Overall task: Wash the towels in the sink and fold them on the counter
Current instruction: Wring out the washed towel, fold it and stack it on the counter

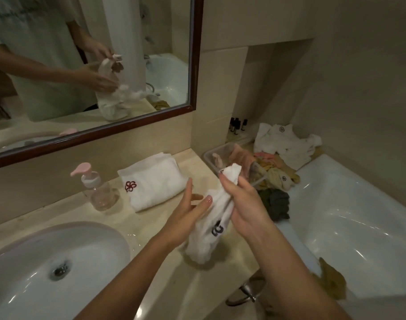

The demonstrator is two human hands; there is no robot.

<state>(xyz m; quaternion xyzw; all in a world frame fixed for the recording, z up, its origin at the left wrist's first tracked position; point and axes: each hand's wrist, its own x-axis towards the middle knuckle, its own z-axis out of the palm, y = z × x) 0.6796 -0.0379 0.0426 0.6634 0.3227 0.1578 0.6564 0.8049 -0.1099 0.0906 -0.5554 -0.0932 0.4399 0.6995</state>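
A bunched white towel [206, 239] with a dark logo hangs upright over the beige counter [165, 280]. My right hand [241, 199] grips it near its top end. My left hand [188, 213] is beside it with straight fingers touching its left side. A folded white towel [155, 183] with a red flower logo lies on the counter behind. The white sink [58, 262] is at the lower left, with no towel in it. More white towels [287, 144] are piled at the back right.
A clear soap pump bottle [98, 188] with a pink top stands left of the folded towel. A clear bin [214, 155] and mixed coloured cloths [273, 181] lie at the counter's right end. A bathtub [350, 218] is to the right; a mirror [88, 65] hangs above.
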